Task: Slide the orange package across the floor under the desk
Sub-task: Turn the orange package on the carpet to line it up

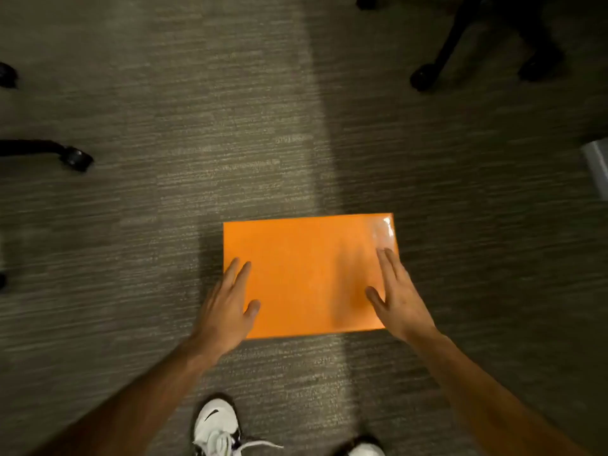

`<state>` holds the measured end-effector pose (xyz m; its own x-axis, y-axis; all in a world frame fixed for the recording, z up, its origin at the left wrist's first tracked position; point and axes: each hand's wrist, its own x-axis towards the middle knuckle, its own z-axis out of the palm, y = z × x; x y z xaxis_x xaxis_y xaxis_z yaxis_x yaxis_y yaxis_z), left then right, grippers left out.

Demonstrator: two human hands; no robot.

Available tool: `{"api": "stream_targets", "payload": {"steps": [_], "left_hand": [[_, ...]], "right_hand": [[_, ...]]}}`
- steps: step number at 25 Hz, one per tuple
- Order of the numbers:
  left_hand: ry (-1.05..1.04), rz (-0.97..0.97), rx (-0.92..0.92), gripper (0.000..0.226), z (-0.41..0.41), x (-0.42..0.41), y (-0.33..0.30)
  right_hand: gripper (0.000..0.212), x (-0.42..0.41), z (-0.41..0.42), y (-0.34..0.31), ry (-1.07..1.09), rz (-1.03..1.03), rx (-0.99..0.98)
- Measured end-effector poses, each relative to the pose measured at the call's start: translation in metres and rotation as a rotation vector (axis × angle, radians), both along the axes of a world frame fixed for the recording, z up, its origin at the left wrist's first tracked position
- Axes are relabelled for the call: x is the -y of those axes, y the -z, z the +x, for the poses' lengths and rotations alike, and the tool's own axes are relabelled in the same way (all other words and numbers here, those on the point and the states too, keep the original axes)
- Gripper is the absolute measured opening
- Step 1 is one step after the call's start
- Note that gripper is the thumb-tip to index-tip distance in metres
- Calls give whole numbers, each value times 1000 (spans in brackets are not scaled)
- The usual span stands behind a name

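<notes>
On the grey carpet (164,225), just beyond the person's white shoes (215,426), the orange package (306,274) lies flat with its long edges running left to right. The left hand (227,307) rests open on the package's near-left corner, fingers spread and flat; the right hand (399,301) rests open along its right edge, fingertips (383,255) close to a glossy patch at the far-right corner. Neither hand grips anything. Chair casters (77,158) stand well apart to the left, and a dark chair base (437,64) at far right; the desk itself is not identifiable here. For a clean slide, both palms should probably press lightly and evenly, pushing away along the floor so that the package travels straight without turning, and steering between the two chairs.
</notes>
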<state>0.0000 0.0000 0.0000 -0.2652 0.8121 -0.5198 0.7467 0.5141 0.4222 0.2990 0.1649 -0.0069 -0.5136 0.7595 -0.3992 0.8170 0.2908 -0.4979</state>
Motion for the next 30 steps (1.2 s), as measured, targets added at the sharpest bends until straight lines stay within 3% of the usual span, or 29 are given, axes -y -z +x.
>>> {"api": "stream_targets", "payload": {"steps": [3, 8, 13, 17, 21, 25, 27, 30], "left_hand": [[-106, -30, -18, 85, -6, 14, 29], [-360, -100, 125, 100, -4, 31, 58], [-695, -150, 422, 70, -12, 28, 72], [-707, -84, 475, 77, -26, 13, 69], [-617, 19, 445, 71, -31, -33, 69], [-443, 57, 219, 72, -30, -66, 75], [-471, 58, 95, 94, -19, -61, 78], [-819, -18, 176, 114, 21, -32, 77]], "right_hand": [[86, 9, 19, 30, 174, -83, 23], [86, 13, 30, 52, 423, -288, -33], [70, 8, 25, 60, 764, -415, -123], [63, 26, 38, 60, 845, -430, -37], [76, 89, 64, 62, 925, -520, -136], [68, 147, 73, 65, 1066, -844, -204], [70, 150, 70, 58, 1059, -724, -118], [94, 113, 66, 43, 940, -368, -47]]}}
